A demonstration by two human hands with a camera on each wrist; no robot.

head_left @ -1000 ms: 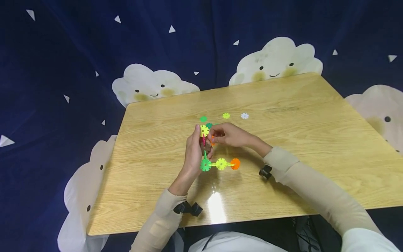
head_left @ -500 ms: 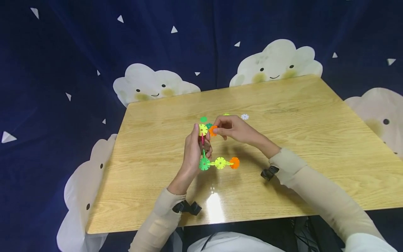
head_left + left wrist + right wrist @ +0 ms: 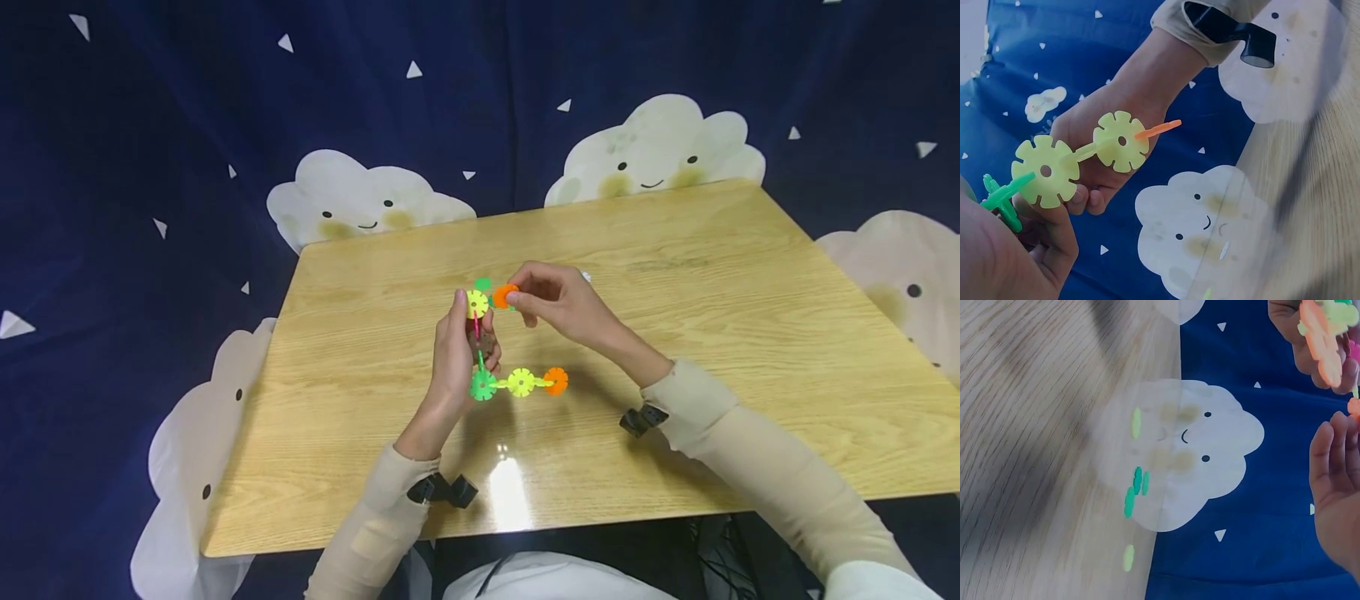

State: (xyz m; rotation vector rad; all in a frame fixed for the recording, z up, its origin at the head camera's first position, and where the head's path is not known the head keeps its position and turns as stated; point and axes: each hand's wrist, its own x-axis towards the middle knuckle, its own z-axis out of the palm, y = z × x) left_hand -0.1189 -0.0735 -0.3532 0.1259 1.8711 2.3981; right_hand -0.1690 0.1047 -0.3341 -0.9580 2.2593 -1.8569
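My left hand [image 3: 450, 358] holds a chain of notched plastic snowflake discs. At the chain's far end, by the thumb, is a yellow disc [image 3: 477, 304]; a pink disc [image 3: 476, 327] follows edge-on. Its near part bends right through a green disc [image 3: 483, 385], another yellow disc [image 3: 521, 382] and an orange disc [image 3: 556, 381]. My right hand [image 3: 566, 304] pinches a loose orange disc [image 3: 505, 296] just right of the far yellow disc, seemingly a small gap away. In the left wrist view the chain's orange end disc [image 3: 1159, 129] overlaps my right hand [image 3: 1110, 100].
Beyond the hands, a green disc [image 3: 483, 284] lies on the wooden table [image 3: 360, 333]. A white disc [image 3: 586, 276] is partly behind my right hand. Loose green discs [image 3: 1137, 480] show in the right wrist view. A dark blue curtain [image 3: 510, 100] hangs behind.
My right hand has moved up and away from beside my left fingers, bringing the loose orange disc near the far yellow disc. My left hand and the chain have shifted slightly left and up.
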